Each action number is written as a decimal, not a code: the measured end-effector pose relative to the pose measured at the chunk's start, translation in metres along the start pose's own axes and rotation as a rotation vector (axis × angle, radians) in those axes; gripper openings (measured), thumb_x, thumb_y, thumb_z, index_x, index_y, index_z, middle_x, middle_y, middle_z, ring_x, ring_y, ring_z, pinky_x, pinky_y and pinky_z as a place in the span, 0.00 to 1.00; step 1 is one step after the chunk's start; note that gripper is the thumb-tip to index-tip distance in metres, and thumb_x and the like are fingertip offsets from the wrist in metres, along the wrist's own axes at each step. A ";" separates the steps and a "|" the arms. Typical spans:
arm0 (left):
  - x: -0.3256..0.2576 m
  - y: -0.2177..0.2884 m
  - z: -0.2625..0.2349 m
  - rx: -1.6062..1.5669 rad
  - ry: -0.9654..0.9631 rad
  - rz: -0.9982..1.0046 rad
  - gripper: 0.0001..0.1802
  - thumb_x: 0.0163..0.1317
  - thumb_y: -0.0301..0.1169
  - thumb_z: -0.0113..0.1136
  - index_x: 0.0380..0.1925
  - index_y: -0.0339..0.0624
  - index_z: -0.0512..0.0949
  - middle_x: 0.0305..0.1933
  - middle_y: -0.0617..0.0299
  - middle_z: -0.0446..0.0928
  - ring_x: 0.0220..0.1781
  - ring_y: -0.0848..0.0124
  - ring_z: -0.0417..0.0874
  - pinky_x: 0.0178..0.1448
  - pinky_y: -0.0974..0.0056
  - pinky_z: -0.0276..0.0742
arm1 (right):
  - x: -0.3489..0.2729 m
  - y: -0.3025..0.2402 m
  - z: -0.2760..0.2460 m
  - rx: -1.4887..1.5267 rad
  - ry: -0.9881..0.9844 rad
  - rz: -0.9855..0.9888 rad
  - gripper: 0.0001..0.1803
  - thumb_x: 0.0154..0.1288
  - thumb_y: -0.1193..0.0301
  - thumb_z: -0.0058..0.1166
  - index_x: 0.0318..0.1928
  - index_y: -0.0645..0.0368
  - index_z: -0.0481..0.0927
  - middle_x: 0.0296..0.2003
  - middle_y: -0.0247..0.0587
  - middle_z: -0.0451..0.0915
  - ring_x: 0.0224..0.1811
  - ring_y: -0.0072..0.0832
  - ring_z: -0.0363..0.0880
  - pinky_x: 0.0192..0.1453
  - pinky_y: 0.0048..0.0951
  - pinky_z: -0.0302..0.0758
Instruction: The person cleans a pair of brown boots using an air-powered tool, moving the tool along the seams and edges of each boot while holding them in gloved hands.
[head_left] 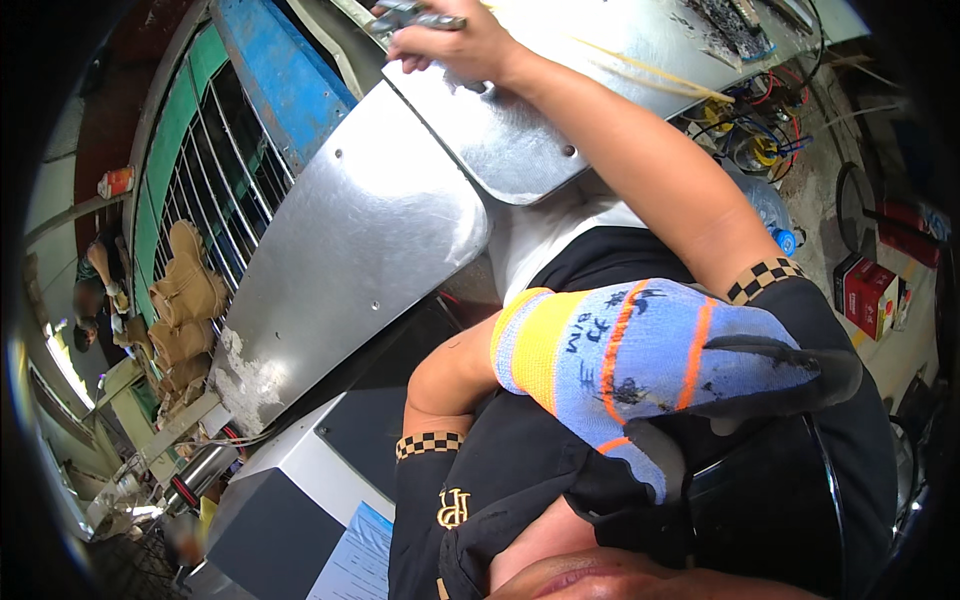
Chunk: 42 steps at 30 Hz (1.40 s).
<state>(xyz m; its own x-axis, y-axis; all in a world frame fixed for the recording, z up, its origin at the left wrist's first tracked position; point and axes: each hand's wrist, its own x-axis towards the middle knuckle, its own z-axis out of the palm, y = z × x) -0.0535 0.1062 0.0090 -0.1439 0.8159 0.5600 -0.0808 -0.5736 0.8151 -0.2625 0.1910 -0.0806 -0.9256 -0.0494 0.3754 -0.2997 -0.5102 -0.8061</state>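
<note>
My right hand [455,45] is bare and reaches far out along a shiny curved sheet-metal panel [520,140]. It is shut on a grey metal plier-like tool [415,17] at the top edge of the view. My left hand [640,365] wears a blue knit glove with yellow and orange bands and a black palm. It is raised close to my chest, over my black shirt. Its thumb and fingers clasp the rim of a black glossy curved mask [770,490] near my chin.
A second large sheet-metal panel [350,250] leans against a green barred frame [200,170] and a blue beam [285,75]. Tan work gloves [185,290] hang on the bars. Coloured wires [750,130], a bottle [775,215], a red box [865,290], a grey cabinet [280,500] and another person [95,290] surround me.
</note>
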 end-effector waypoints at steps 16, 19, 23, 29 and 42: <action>-0.345 0.351 -0.309 1.773 1.399 -1.716 0.51 0.56 0.60 0.64 0.69 0.34 0.62 0.70 0.41 0.64 0.70 0.54 0.69 0.72 0.55 0.66 | 0.010 0.014 0.030 -0.342 -0.071 0.173 0.20 0.64 0.73 0.56 0.56 0.63 0.76 0.30 0.40 0.84 0.29 0.21 0.85 0.36 0.23 0.81; -0.475 0.430 -0.315 1.689 1.600 -1.883 0.54 0.51 0.67 0.62 0.63 0.29 0.68 0.63 0.40 0.70 0.63 0.52 0.74 0.66 0.54 0.69 | 0.010 0.013 0.041 -0.317 -0.074 0.201 0.20 0.63 0.73 0.55 0.56 0.63 0.76 0.30 0.39 0.84 0.30 0.21 0.85 0.36 0.23 0.81; -0.502 0.451 -0.346 1.514 1.751 -1.819 0.61 0.45 0.76 0.59 0.55 0.23 0.75 0.54 0.38 0.79 0.53 0.50 0.80 0.59 0.52 0.73 | 0.010 0.012 0.036 -0.235 -0.034 0.196 0.20 0.64 0.73 0.55 0.55 0.65 0.76 0.31 0.39 0.83 0.30 0.21 0.84 0.37 0.22 0.82; -0.466 0.338 -0.344 1.775 1.908 -1.339 0.41 0.60 0.66 0.57 0.43 0.32 0.85 0.42 0.42 0.85 0.44 0.51 0.84 0.51 0.51 0.77 | 0.010 0.010 0.030 -0.270 0.011 0.205 0.19 0.64 0.73 0.55 0.55 0.63 0.76 0.31 0.38 0.83 0.30 0.21 0.84 0.37 0.23 0.81; -0.395 0.228 -0.076 1.071 1.746 -0.304 0.23 0.67 0.48 0.44 0.51 0.44 0.76 0.54 0.54 0.75 0.55 0.62 0.77 0.63 0.53 0.72 | 0.011 0.027 0.034 -0.285 -0.001 0.130 0.19 0.65 0.71 0.55 0.56 0.63 0.76 0.33 0.39 0.84 0.31 0.21 0.84 0.37 0.23 0.81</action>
<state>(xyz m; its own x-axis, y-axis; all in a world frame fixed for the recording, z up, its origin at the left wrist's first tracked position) -0.0904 -0.3526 -0.0373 -0.8704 -0.4259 0.2471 0.1091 0.3225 0.9403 -0.2731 0.1473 -0.0830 -0.9601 -0.0999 0.2610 -0.2316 -0.2383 -0.9432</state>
